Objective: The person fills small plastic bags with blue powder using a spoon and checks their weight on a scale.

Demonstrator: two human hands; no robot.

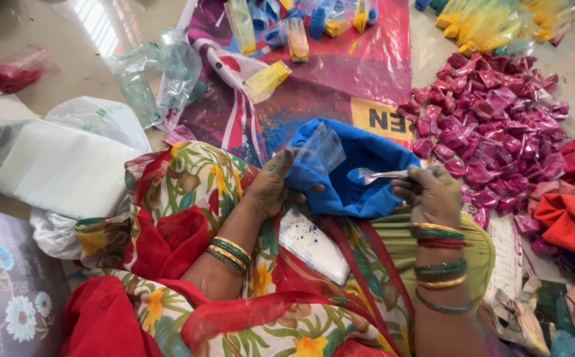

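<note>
My left hand [271, 185] holds a small clear plastic pouch [314, 157] with blue powder in its bottom, its mouth tilted up to the right. My right hand [433, 193] grips a metal spoon [377, 176] whose bowl carries blue powder and points left toward the pouch. Both hands hover over a large blue bag of blue powder [360, 172] resting on my lap. Green, gold and red bangles ring both wrists.
A heap of filled magenta powder pouches [492, 119] lies at the right. Filled blue and yellow pouches [294, 26] sit on a pink plastic sheet [367, 73] ahead. A white sack [56, 165] and empty clear pouches [162, 73] lie left; red cloth bundles [572, 211] at right.
</note>
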